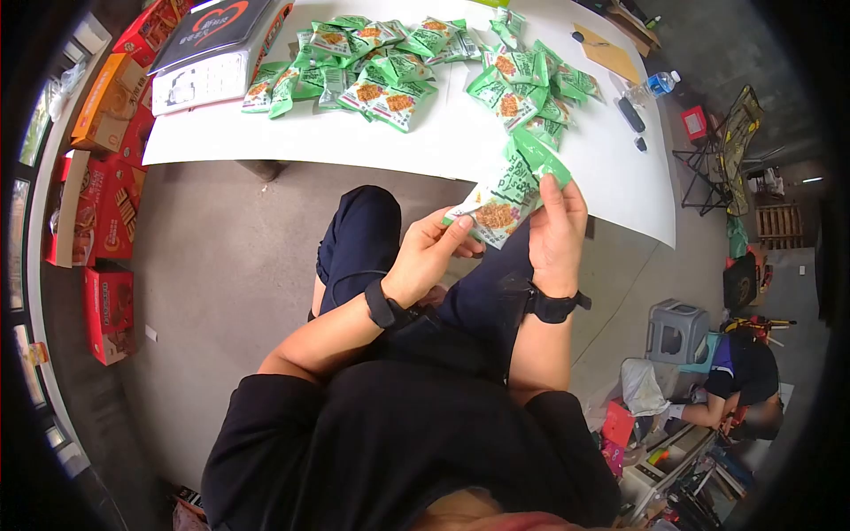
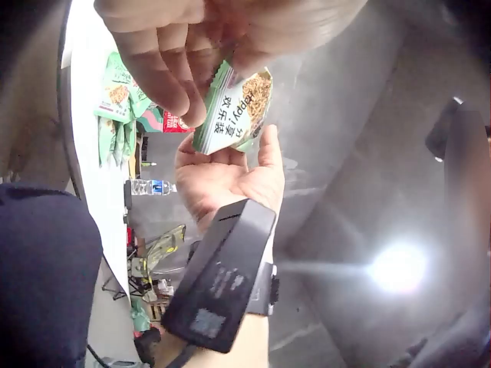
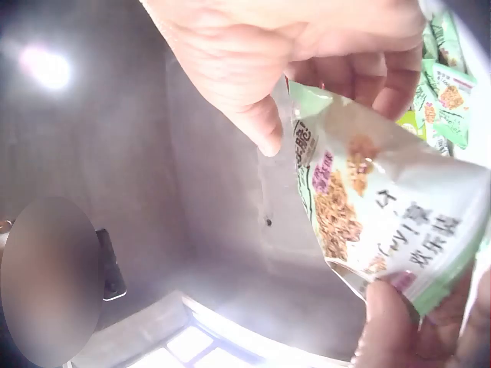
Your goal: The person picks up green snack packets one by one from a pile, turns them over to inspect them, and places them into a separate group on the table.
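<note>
A green-and-white snack packet [image 1: 501,212] is held up between both hands, just off the near edge of the white table [image 1: 381,146]. My left hand [image 1: 421,263] pinches its lower left corner, thumb on the printed front. Thumb and fingers of my right hand [image 1: 558,232] hold its upper right edge. Noodle-like snack pictures and black lettering show on the packet [image 3: 368,192] in the right wrist view. Beyond it on the table lie a broad heap of similar snack packets [image 1: 390,96] to the left and a smaller pile of packets [image 1: 509,104] to the right.
A box with a dark heart-printed lid [image 1: 208,40] stands at the table's far left. To the right lie a water bottle [image 1: 660,84] and a black case [image 1: 630,114]. Red cartons [image 1: 111,208] line the left wall. Another person [image 1: 753,372] bends over at lower right.
</note>
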`<state>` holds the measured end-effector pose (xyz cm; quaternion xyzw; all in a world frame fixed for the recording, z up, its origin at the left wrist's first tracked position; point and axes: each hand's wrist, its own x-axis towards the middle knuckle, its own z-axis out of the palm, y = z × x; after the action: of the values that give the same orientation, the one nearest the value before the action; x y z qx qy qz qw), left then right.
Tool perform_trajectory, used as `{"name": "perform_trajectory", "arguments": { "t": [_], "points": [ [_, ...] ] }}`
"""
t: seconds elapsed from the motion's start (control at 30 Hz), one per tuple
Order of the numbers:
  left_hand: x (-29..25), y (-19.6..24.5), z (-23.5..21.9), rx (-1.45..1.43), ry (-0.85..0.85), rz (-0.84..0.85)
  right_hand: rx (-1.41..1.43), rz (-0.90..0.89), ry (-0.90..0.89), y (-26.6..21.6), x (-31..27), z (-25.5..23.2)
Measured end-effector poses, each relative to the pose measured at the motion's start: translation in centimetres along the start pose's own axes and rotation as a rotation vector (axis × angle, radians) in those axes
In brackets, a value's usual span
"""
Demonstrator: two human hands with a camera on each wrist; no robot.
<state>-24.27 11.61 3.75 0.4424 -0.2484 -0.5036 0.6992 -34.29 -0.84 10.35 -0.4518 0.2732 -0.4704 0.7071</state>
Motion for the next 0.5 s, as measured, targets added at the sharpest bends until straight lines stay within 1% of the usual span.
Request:
{"name": "perform_trajectory", "arguments": {
  "t": [0.13, 0.17, 0.23, 0.27, 0.3, 0.33, 0.37, 0.43, 0.47, 0.5],
  "points": [
    [-0.1, -0.6, 0.1, 0.031, -0.022, 0.000, -0.095, -0.059, -0.055, 0.0, 1.5, -1.9],
    [-0.1, -0.5, 0.2, 0.000, -0.038, -0.004, -0.095, -0.060, -0.055, 0.1, 1.7, -2.0],
    [0.0, -0.1, 0.3, -0.031, -0.054, -0.008, -0.047, -0.044, -0.013, 0.3, 2.0, -2.0],
    [0.0, 0.2, 0.3, -0.089, -0.057, -0.050, -0.047, -0.043, -0.013, 0.4, 2.1, -1.8],
    [0.0, 0.3, 0.3, -0.147, -0.060, -0.094, -0.014, -0.013, 0.039, 0.6, 2.2, -1.6],
    [0.0, 0.3, 0.3, -0.146, -0.060, -0.095, 0.019, 0.017, 0.092, 0.7, 2.3, -1.4],
    [0.0, 0.2, 0.2, -0.195, -0.036, -0.118, 0.019, 0.018, 0.093, 0.7, 2.3, -1.5],
    [0.1, -0.1, -0.3, -0.244, -0.008, -0.142, 0.007, 0.084, 0.047, 0.7, 2.1, -1.6],
    [0.2, -0.2, -0.7, -0.272, -0.012, -0.166, 0.008, 0.088, 0.046, 0.8, 2.1, -1.8],
    [0.3, -0.1, -0.9, -0.300, -0.015, -0.188, -0.068, 0.072, -0.021, 0.7, 2.0, -2.0]
  ]
}}
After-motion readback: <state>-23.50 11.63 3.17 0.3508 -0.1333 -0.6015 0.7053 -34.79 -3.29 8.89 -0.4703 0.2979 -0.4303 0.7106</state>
